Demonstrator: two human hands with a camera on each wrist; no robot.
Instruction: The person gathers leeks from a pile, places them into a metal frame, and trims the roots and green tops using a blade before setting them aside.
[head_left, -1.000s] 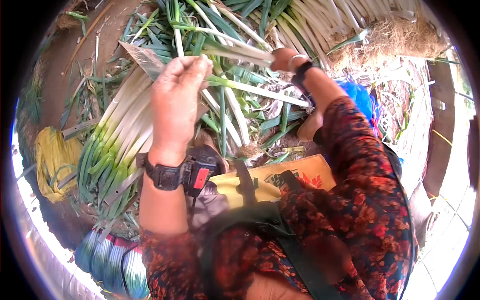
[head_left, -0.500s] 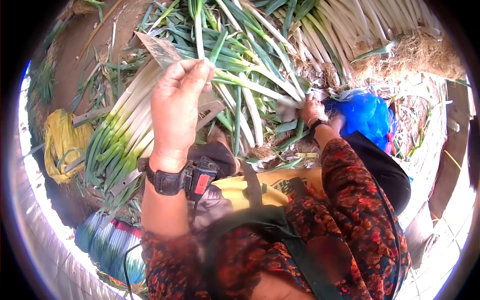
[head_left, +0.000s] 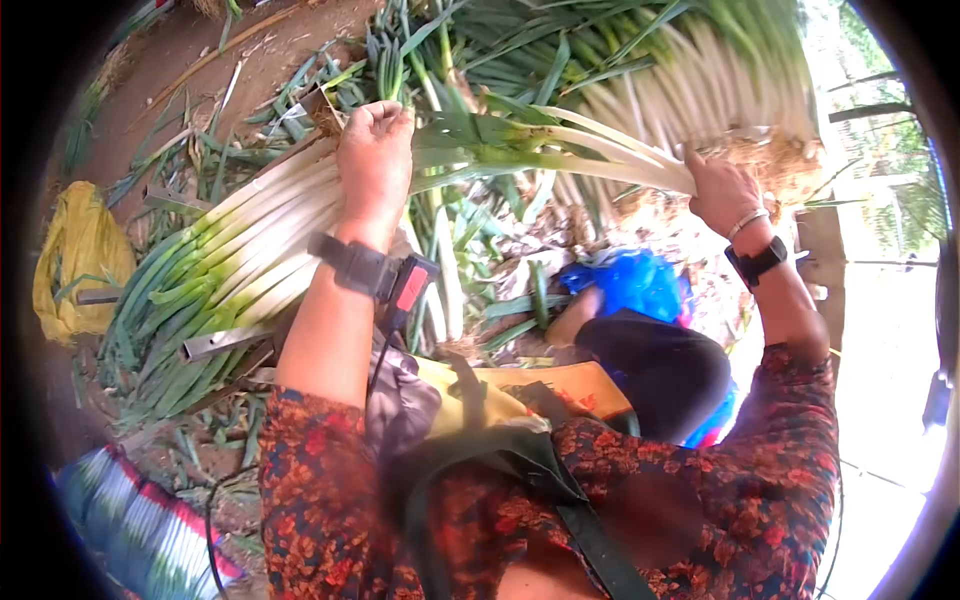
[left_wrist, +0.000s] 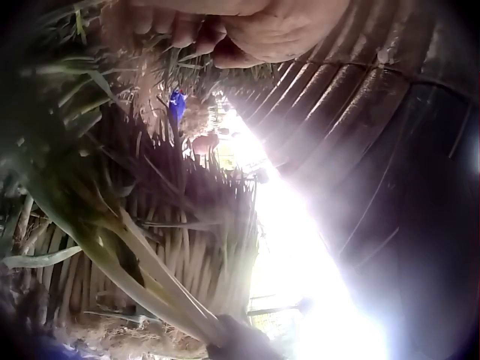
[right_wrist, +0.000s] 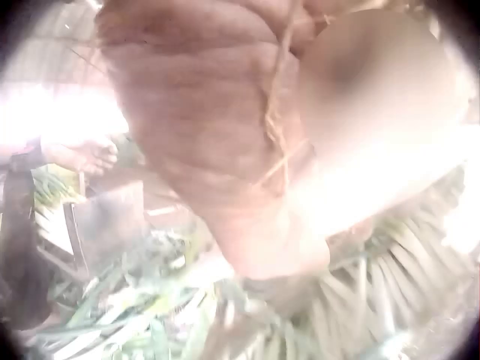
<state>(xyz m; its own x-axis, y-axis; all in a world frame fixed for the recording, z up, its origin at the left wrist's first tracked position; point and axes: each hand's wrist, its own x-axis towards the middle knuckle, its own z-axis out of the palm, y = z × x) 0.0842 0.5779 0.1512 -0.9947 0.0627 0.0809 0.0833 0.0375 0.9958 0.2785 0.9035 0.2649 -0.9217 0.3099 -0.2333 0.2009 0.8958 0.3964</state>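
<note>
In the head view my right hand (head_left: pixel 722 195) grips a few long green onions (head_left: pixel 610 165) by their white root ends. Their green leaves stretch left, the tips beside my left hand (head_left: pixel 375 165). That hand is raised over the end of a metal rack (head_left: pixel 212 343), its fingers loosely curled, nothing visible in them. A thick row of green onions (head_left: pixel 265 250) lies across the rack, leaves toward the lower left. The right wrist view has my right palm (right_wrist: pixel 202 127) close up, root strands (right_wrist: pixel 277 127) across it and a blurred white stalk beside it.
A large pile of green onions (head_left: pixel 680 80) with roots at one end lies at the back right. A blue plastic bag (head_left: pixel 635 285) sits by my foot. Yellow cloth or sacking (head_left: pixel 80 265) is at far left, a striped bundle (head_left: pixel 140 520) at lower left. Loose leaves litter the ground.
My right hand reached down near the blue bag, then swung up and right, now holding green onions stretched out to the left. The left hand stays near the rack's end. The head view has shifted.
</note>
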